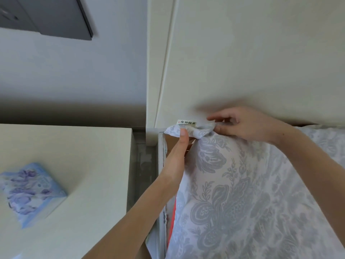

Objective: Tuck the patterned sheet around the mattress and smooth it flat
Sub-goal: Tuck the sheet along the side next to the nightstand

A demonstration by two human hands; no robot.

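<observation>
— What is filling your feed right now?

— I am looking at a cream panelled wall (pixel 242 53) taking up twelve to three o'clock. Under it, the white sheet with the grey floral pattern (pixel 242 193) is lying spread from centre to five o'clock, with its corner bunched up at centre against the wall.

— And off to the side?

— A white flat-topped bedside cabinet (pixel 84 156) is sitting at nine o'clock.

— The hands?

— The left hand (pixel 179 152), forearm at six o'clock, is pinching the bunched corner under its thumb. The right hand (pixel 242 126), at two o'clock, is pinching the same bunch with curled fingers. They are near each other but not touching.

— Anything smaller?

— A blue box printed with purple flowers (pixel 31 193) is resting on the cabinet at eight o'clock. A small white printed label (pixel 186 122) is sticking up from the bunch between the hands.
</observation>
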